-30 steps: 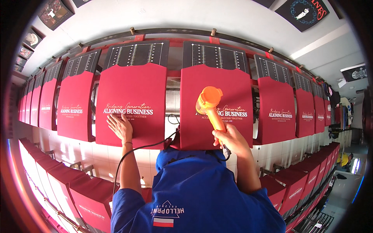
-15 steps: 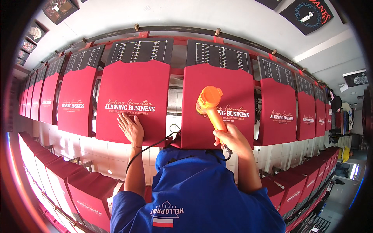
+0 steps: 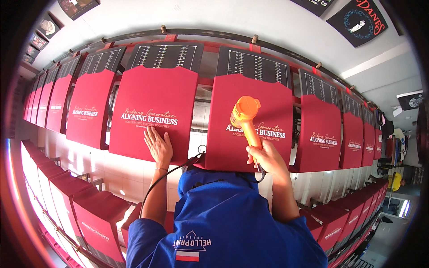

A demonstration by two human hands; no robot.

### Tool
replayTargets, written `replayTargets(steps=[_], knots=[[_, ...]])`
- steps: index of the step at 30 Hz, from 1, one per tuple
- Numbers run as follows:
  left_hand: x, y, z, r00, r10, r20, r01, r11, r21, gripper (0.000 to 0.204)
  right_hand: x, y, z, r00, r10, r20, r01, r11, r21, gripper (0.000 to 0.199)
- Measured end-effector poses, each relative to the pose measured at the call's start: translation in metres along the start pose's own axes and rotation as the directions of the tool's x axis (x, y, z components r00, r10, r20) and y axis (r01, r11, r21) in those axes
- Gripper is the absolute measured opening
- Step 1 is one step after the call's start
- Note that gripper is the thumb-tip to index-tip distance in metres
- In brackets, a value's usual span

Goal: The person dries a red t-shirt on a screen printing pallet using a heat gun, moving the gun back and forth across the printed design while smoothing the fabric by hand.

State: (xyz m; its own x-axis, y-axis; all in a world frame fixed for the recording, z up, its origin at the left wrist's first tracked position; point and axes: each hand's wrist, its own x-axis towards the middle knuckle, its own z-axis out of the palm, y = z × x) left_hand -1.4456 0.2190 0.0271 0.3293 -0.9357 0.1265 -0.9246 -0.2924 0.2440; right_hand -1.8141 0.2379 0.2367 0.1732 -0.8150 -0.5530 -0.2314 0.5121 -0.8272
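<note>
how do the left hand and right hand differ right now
The left hand lies open, palm down, on a red shirt; the right hand is closed around the handle of an orange corded tool.
The left hand is empty, while the right hand holds something.
Both are bare.

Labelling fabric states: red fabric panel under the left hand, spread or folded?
Spread: the red fabric panel lies flat over the black ruled board, print facing up, left hand resting on it.
</note>
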Motion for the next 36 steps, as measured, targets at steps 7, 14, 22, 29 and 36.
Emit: replayTargets(steps=[7,14,22,29,36], knots=[[-0.024,0.029,0.001,0.993,0.121,0.005,-0.121,0.991,-0.060,0.067,-0.008,-0.004,-0.021,0.998,0.042,0.046,-0.041,0.999,-0.011,0.026],[-0.077,0.081,-0.003,0.959,0.270,0.085,-0.244,0.941,-0.236,0.065,-0.026,0.007,-0.055,0.998,0.032,0.059,-0.032,0.999,-0.013,0.023],[-0.143,0.144,0.002,0.953,0.170,0.251,-0.004,0.835,-0.551,0.071,-0.051,0.041,-0.086,0.986,0.029,0.166,-0.036,0.999,0.036,0.023],[-0.137,0.158,0.026,0.963,-0.248,0.106,0.269,0.859,-0.435,0.037,-0.043,0.038,-0.093,0.975,0.022,0.222,-0.028,0.999,0.026,0.022],[-0.140,0.165,0.035,0.939,-0.337,-0.069,0.285,0.875,-0.392,0.037,-0.041,0.033,-0.100,0.971,0.043,0.235,-0.018,0.994,-0.108,0.027]])
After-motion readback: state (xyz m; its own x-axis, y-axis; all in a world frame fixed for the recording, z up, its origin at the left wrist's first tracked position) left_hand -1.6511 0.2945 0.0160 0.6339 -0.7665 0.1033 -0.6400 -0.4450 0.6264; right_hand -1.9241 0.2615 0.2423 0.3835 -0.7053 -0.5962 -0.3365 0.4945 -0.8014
